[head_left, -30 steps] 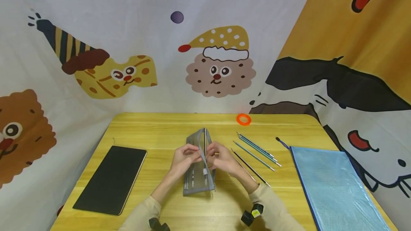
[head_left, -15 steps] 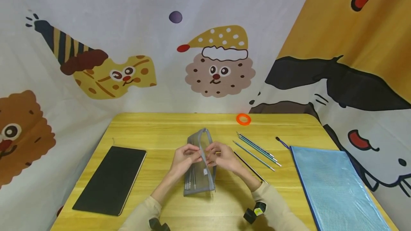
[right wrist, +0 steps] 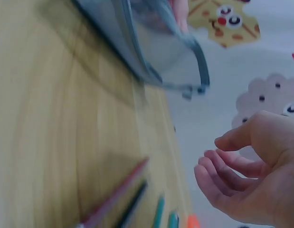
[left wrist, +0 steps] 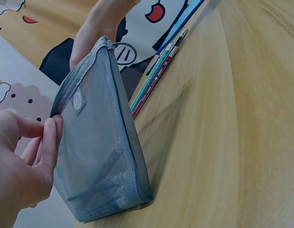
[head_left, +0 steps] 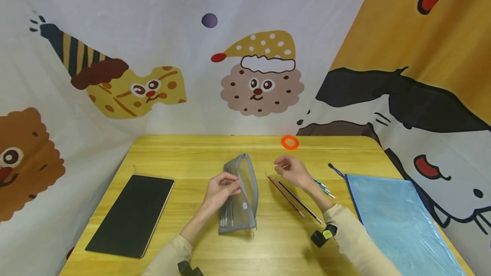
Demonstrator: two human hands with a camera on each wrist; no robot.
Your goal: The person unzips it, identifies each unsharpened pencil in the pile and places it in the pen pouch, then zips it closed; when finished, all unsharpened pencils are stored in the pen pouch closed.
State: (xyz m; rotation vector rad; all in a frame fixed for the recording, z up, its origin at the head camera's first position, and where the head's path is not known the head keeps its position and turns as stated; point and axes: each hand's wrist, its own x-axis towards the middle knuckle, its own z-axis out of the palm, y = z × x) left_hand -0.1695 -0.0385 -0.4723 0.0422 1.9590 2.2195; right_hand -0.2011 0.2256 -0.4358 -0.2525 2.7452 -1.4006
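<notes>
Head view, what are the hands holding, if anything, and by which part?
The left hand pinches the grey mesh pouch by the edge of its open mouth; the right hand holds nothing.

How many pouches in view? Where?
2. The gray mesh pouch is near the middle of the table, its rim pinched by the left hand. The blue pouch lies flat at the right, partly hidden by the right sleeve.

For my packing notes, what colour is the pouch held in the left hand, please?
The pouch is see-through grey; the left wrist view shows it best.
</notes>
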